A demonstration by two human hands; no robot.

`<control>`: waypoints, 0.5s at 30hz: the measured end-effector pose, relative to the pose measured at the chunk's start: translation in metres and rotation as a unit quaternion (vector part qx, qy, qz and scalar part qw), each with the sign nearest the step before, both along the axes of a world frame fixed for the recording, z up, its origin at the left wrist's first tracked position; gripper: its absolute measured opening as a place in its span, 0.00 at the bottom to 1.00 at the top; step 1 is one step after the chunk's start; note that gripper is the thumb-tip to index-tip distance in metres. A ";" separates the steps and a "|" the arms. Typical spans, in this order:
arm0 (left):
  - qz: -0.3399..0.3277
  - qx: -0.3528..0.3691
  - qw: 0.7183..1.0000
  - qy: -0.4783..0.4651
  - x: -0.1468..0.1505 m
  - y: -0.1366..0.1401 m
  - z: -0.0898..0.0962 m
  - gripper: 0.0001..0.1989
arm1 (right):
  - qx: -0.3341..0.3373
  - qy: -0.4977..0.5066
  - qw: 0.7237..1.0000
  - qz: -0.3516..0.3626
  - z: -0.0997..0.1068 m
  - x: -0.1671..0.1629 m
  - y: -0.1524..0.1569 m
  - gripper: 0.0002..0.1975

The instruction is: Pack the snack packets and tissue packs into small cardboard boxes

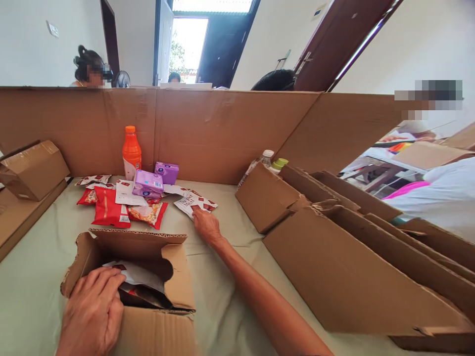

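Note:
My left hand (94, 309) is curled over the left side of an opened cardboard box (156, 329), its fingers close together. Its fingertips touch a white packet (143, 277) with brown print that lies inside the box; the packet's lower part is in shadow. Out to the right, my right hand (207, 226) pinches the near edge of a white "Super Meal" packet (195, 201) with brown squares, which lies on the cloth. Left of that packet are a red packet (109, 207), a red snack bag (148, 213), a white packet (129, 193) and two purple packs (148, 184) (167, 172).
An orange bottle (131, 153) stands against the tall cardboard wall (222, 133). Another carton (31, 168) sits at the left. Large cardboard boxes (345, 267) line the right, with a clear bottle (266, 159) and a green-capped bottle (279, 164) behind. People are beyond the wall.

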State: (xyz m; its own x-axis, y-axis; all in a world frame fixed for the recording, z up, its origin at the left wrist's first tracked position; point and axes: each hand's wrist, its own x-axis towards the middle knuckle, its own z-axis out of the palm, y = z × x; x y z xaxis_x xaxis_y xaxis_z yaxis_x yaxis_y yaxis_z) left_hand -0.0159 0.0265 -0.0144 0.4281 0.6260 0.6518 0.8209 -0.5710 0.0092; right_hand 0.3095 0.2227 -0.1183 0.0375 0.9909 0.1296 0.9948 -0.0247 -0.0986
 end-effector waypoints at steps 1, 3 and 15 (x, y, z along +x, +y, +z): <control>0.002 0.001 1.000 0.000 0.000 0.000 -0.001 0.15 | 0.000 -0.007 1.000 0.005 0.000 0.001 -0.002 0.16; 0.009 0.001 1.000 0.000 0.000 0.000 -0.001 0.16 | 0.003 -0.020 1.000 0.011 -0.001 0.001 -0.004 0.16; 0.023 -0.002 1.000 -0.009 0.001 -0.007 -0.005 0.16 | 0.012 -0.074 0.997 0.025 -0.007 -0.016 0.003 0.15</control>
State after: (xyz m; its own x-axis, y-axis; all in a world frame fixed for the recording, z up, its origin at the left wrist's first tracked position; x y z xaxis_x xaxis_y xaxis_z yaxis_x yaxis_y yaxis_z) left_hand -0.0147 0.0197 -0.0196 0.3868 0.6469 0.6572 0.8460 -0.5325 0.0263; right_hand 0.2940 0.2260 -0.1252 -0.0341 0.9875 0.1540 0.9984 0.0267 0.0498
